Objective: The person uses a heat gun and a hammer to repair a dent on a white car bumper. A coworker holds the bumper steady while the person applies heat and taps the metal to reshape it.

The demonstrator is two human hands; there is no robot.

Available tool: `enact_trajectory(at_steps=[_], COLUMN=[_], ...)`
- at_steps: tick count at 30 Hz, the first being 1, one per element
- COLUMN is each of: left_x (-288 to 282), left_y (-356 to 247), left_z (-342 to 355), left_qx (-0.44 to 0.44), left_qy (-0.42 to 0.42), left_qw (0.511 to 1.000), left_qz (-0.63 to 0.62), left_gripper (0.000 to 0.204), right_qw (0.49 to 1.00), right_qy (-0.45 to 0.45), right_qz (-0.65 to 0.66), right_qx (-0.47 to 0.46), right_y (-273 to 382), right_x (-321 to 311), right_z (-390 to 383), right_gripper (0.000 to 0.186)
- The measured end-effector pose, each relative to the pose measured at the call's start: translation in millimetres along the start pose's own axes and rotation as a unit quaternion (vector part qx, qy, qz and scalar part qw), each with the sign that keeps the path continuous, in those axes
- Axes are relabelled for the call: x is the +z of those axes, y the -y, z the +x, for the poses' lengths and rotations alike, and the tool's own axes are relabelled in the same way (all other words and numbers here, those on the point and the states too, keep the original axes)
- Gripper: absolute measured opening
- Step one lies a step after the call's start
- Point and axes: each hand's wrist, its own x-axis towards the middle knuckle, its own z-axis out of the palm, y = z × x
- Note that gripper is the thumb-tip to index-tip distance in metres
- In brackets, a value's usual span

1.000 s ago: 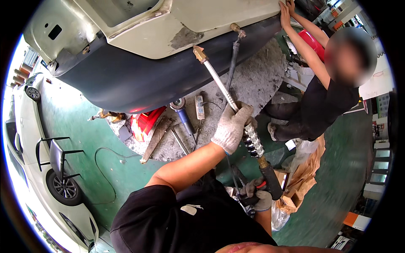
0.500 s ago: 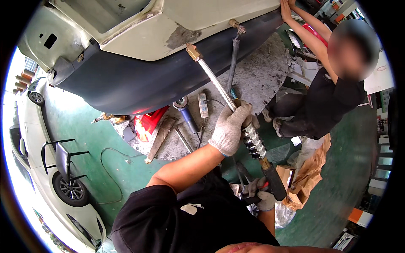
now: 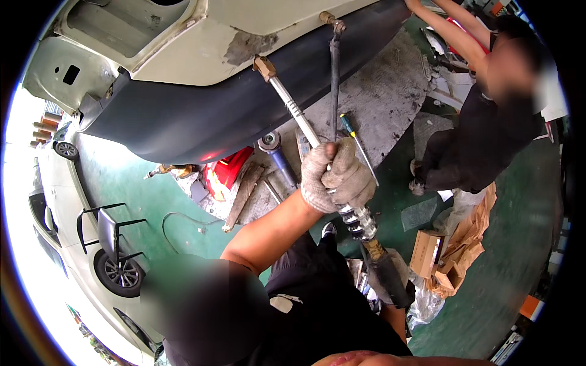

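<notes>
A long dent puller, with a steel shaft, ridged chrome part and black rear handle, slants across the middle. My left hand, in a whitish knit glove, is closed round the shaft just above the chrome ridges. The tool's copper-coloured tip meets or nearly meets the pale car body panel, beside a grey bare patch. Low down, my gloved right hand is at the black handle and mostly hidden behind it. A brass clamp with a dark cable sits on the panel.
A dark bumper hangs below the panel. On the grey round platform are an angle grinder, a screwdriver and a red lamp. Another person reaches to the car at right. Cardboard, a chair and a white car stand around.
The camera view has shifted. My left fingers now wrap more fully round the shaft, and my right hand is more hidden behind the handle. The screwdriver shows more fully.
</notes>
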Motion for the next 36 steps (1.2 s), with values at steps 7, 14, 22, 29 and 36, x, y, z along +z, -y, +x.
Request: enact_trajectory(at_steps=[7,14,22,29,36], left_x=[30,26,32,37,49], left_y=[21,19,13,14,-11], left_z=[20,8,7,10,36], left_qx=[0.053,0.074,0.080,0.089,0.141], left_qy=[-0.483,-0.435,-0.419,-0.414,-0.447], left_qw=[0.751,0.799,0.821,0.822,0.810], left_qz=[0.448,0.409,0.380,0.380,0.352], left_gripper=[0.017,0.014,0.012,0.014,0.020], right_qw=[0.838,0.830,0.861,0.849,0.866], right_qy=[0.049,0.056,0.068,0.073,0.067], right_qz=[0.527,0.545,0.487,0.509,0.481], right_qx=[0.134,0.105,0.128,0.123,0.118], right_y=[-31,-31,-19,-14,-6], right_x=[-6,11,6,4,9], right_z=[11,11,12,11,3], right_gripper=[0.042,0.045,0.044,0.037,0.040])
